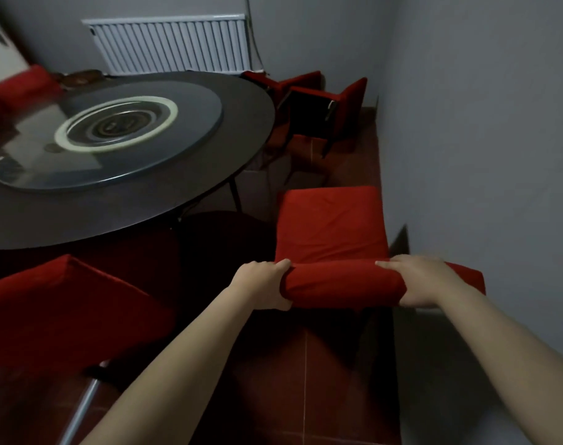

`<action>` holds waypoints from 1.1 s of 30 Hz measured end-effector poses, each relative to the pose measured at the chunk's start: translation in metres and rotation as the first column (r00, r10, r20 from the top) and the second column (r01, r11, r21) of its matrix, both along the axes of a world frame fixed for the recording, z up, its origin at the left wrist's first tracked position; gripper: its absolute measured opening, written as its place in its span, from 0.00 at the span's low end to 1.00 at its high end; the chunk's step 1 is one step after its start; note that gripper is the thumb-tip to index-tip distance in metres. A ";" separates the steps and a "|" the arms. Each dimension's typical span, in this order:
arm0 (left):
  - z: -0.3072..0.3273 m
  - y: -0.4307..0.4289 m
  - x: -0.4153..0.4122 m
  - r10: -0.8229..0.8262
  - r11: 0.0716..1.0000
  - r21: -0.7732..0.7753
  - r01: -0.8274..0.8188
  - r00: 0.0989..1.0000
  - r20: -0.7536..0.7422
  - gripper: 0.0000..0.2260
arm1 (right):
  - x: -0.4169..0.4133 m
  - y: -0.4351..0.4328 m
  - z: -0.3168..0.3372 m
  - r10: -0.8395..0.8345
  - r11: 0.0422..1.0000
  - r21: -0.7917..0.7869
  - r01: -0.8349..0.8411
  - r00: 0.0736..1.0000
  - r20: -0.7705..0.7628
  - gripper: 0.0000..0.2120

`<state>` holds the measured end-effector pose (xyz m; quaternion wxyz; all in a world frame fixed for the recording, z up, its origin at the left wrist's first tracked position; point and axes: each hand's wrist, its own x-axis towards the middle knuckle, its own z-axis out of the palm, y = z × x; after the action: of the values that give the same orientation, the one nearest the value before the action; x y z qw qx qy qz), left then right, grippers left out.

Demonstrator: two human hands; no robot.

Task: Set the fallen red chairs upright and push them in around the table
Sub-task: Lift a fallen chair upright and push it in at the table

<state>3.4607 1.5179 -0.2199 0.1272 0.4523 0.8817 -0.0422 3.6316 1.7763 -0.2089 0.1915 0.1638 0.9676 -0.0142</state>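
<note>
Hands grip the padded top edge of an upright red chair (331,226) — the left hand (264,284) wrapped over one end of the backrest, the right hand (418,281) closed over the other, set apart at the chair's width. The seat faces away from the person, close to the grey wall (482,123) beside the right hand and just off the rim of the round dark table (209,194) ahead of the left hand. Farther beyond the hands, fallen red chairs (318,107) lie tipped by a white radiator (171,46) — another red chair (58,309) sits near the left forearm.
</note>
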 end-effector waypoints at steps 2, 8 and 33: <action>-0.004 -0.011 0.005 0.052 0.998 0.020 -0.052 0.998 0.022 0.34 | -0.010 -0.002 0.003 0.058 0.998 0.023 -0.058 0.998 0.009 0.41; -0.017 -0.024 0.029 0.207 0.973 0.100 -0.209 0.978 0.033 0.35 | -0.053 0.013 0.019 0.262 0.962 0.085 -0.261 0.965 -0.006 0.39; -0.016 0.014 -0.044 0.578 0.778 0.274 -0.565 0.815 0.042 0.30 | -0.264 0.049 0.056 0.630 0.737 0.332 -0.589 0.776 -0.021 0.29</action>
<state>3.4169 1.5317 -0.2363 0.0505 0.1757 0.9769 0.1108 3.3677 1.8252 -0.1531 0.0932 -0.1364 0.9680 0.1887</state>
